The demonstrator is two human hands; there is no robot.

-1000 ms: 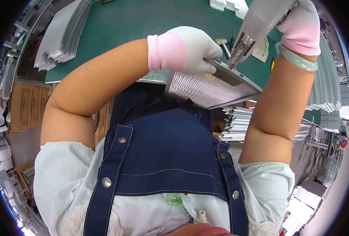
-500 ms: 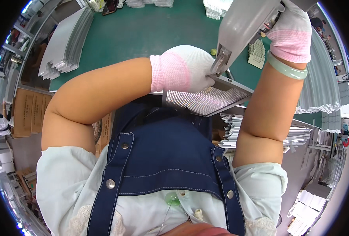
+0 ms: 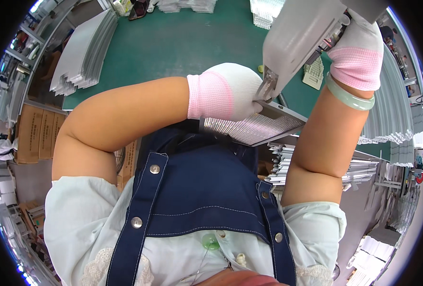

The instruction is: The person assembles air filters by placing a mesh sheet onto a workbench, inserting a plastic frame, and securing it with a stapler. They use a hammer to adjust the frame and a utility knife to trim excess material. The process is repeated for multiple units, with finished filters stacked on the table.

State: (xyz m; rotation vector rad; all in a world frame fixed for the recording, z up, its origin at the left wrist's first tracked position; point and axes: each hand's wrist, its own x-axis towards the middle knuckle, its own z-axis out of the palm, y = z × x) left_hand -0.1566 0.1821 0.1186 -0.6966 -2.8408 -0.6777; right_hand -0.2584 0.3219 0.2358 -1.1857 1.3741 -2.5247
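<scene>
My left hand [image 3: 235, 90], in a white knit glove with a pink cuff, is closed on the upper edge of a grey-framed panel [image 3: 254, 127] with a shiny honeycomb-like mesh. The panel tilts at the near edge of the green table. Just beside those fingers, the narrow metal nose of a large grey tool [image 3: 297, 38] comes down at the frame's edge; whether it touches cannot be made out. In a matching glove, my right hand [image 3: 361, 38] is at the tool's upper right end, its fingers mostly hidden behind the body. A pale green bangle circles my right wrist.
Stacks of silvery panels stand at the table's left [image 3: 85, 50] and right [image 3: 388, 105]. A pale, ridged flat piece [image 3: 313, 74] lies on the green table [image 3: 173, 43] behind the tool. Metal strips [image 3: 283, 159] are piled below the table edge. Cardboard boxes [image 3: 32, 133] stand at left.
The whole view has shifted slightly. My right hand and wrist sit a little lower, nearer to me. The left hand keeps its hold on the panel beside the tool's nose.
</scene>
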